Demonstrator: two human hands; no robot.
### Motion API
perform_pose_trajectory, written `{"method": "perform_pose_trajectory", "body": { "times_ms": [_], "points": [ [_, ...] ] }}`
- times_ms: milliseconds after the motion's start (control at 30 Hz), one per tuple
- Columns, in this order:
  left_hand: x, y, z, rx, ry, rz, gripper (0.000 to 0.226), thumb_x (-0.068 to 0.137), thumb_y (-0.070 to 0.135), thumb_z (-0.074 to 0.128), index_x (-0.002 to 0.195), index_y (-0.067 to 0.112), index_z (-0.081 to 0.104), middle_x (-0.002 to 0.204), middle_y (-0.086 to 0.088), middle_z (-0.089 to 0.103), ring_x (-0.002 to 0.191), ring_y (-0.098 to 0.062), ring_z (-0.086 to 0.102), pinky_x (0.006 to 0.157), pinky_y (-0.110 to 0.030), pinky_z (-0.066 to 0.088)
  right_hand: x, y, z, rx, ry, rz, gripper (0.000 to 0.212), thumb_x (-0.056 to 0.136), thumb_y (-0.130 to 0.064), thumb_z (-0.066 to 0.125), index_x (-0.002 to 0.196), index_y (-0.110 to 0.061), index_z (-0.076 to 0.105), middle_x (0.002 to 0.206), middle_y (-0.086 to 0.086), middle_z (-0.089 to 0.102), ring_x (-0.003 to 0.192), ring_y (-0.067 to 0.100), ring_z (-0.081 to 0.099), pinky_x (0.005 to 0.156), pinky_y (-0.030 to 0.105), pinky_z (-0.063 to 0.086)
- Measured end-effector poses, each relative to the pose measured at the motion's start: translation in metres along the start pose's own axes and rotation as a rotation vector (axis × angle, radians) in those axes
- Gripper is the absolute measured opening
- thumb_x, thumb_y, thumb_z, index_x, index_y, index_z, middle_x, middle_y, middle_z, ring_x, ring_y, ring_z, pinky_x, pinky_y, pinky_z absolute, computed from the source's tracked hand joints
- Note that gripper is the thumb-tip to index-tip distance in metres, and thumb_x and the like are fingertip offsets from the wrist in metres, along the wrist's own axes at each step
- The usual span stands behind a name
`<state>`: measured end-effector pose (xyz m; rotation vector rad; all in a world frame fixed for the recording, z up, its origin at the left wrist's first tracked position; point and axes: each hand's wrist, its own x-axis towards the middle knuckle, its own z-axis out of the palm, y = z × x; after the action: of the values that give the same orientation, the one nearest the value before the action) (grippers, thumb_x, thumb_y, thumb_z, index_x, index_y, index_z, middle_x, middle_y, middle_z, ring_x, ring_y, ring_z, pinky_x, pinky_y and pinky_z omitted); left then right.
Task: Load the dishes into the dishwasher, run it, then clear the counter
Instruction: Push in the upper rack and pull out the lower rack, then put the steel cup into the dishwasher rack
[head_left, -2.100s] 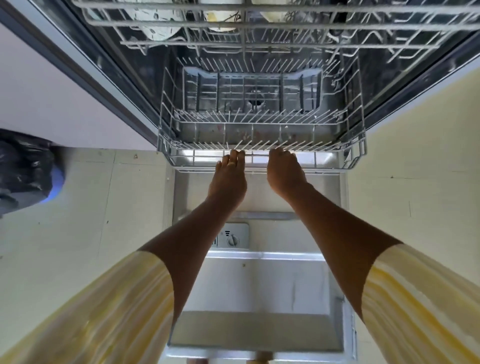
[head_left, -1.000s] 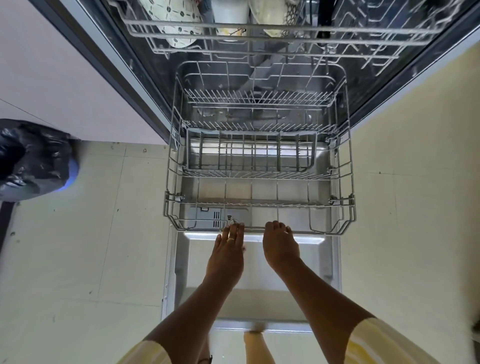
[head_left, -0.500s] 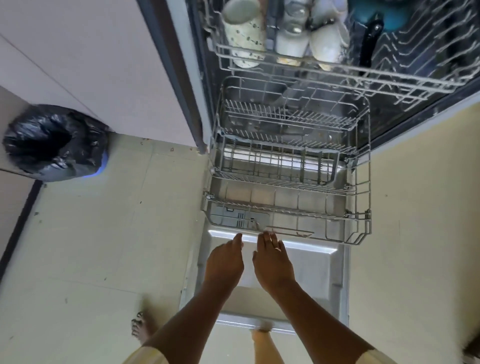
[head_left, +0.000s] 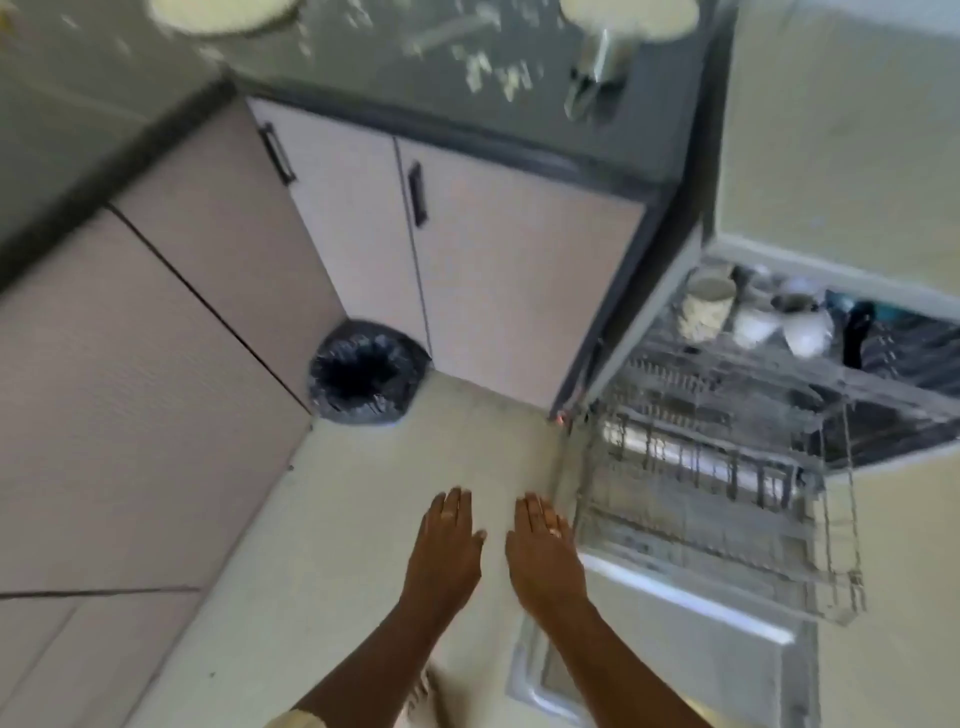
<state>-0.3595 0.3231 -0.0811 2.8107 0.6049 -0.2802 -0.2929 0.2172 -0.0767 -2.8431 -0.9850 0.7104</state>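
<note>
We are holding left hand (head_left: 448, 551), right hand (head_left: 545, 558) flat, grasping nothing. Grey wire lower rack (head_left: 675, 519) lying empty; white cups (head_left: 756, 325) sitting above; pale round plates (head_left: 223, 13) waiting on dark grey counter (head_left: 395, 88).

Bin (head_left: 363, 378) left of dishwasher (head_left: 727, 467)

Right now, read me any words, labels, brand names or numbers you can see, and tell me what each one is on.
No text can be read.
Speckled mug: a dotted pattern, no letters that I can make out.
Dishwasher door: too blurred to show any marking.
Countertop: blurred, nothing legible.
</note>
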Motion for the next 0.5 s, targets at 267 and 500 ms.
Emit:
{"method": "perform_pose_trajectory", "body": {
  "times_ms": [267,500],
  "points": [
    [0.016,-0.075,-0.130,-0.138,0.096,-0.010,0.064,0.101,0.038,0.023,0.148,0.006,-0.007,0.156,-0.009,-0.013,0.144,-0.024,-0.013,0.117,-0.031,-0.005,0.015,-0.092,-0.121,-0.072,0.357,-0.086,0.067,0.027,-0.030,0.094,0.085,-0.001,0.075,0.089,0.009,0.074,0.081,0.022,0.072,0.059,0.035,0.057],
    [0.084,-0.105,-0.216,-0.164,0.284,-0.117,0.066,0.100,0.040,0.029,0.148,0.007,-0.002,0.158,-0.007,-0.006,0.145,-0.022,-0.008,0.114,-0.030,-0.007,0.077,-0.126,-0.212,-0.093,0.341,-0.154,0.059,0.098,-0.028,0.039,0.145,0.002,0.019,0.154,0.014,0.020,0.143,0.026,0.019,0.115,0.037,0.018]
  ]
}}
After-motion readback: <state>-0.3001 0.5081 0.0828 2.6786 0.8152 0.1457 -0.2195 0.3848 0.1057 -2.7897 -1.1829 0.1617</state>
